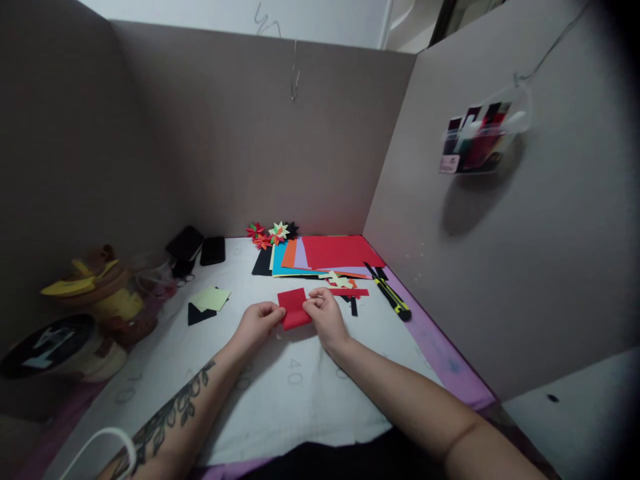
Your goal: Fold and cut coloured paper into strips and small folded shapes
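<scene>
A small red square of paper (pixel 294 308) with a crease across it is held up between both hands, just above the white mat. My left hand (pixel 261 319) pinches its left edge between thumb and fingers. At the right edge, my right hand (pixel 324 315) grips the paper the same way. Behind my right hand lie a red paper strip (pixel 356 292) and pale cut scraps (pixel 340 279). Light green and black paper squares (pixel 212 299) lie on the mat to the left of my left hand.
Stacked coloured sheets (pixel 343 252) lie at the back, beside folded paper stars (pixel 279 231). A yellow-and-black box cutter (pixel 393 298) rests at right. Pots and cups (pixel 113 297) and two dark flat objects (pixel 213 251) stand or lie left. Grey panels (pixel 260 133) enclose the table.
</scene>
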Demonstrator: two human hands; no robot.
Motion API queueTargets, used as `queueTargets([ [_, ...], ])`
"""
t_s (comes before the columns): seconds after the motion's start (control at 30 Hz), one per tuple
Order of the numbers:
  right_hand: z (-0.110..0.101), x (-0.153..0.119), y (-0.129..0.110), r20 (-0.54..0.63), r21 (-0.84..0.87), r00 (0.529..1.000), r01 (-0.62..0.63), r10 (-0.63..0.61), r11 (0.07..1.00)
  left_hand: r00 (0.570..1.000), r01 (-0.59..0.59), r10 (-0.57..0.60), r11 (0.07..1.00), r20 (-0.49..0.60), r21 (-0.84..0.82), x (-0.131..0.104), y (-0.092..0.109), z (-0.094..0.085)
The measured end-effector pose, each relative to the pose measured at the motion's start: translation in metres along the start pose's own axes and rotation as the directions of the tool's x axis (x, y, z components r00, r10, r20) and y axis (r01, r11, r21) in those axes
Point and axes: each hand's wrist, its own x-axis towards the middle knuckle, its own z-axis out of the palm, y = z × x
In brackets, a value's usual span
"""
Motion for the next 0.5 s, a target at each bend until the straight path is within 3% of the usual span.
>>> queueTargets([
  [0.33, -0.0078, 0.0001, -0.0037, 0.064, -0.055, 0.998, -0.016, 0.02, 0.998, 0.98, 0.111, -0.076, 0.975, 0.183, -0.193, 0.0019, -0.0035, -0.0036],
  [0.5, -0.0093, -0.0001, -0.0039, 0.096, -0.085, 0.995, 0.009, -0.001, 0.996, 0.98, 0.111, -0.07, 0.969, 0.189, -0.219, 0.0015, -0.0024, -0.0042],
])
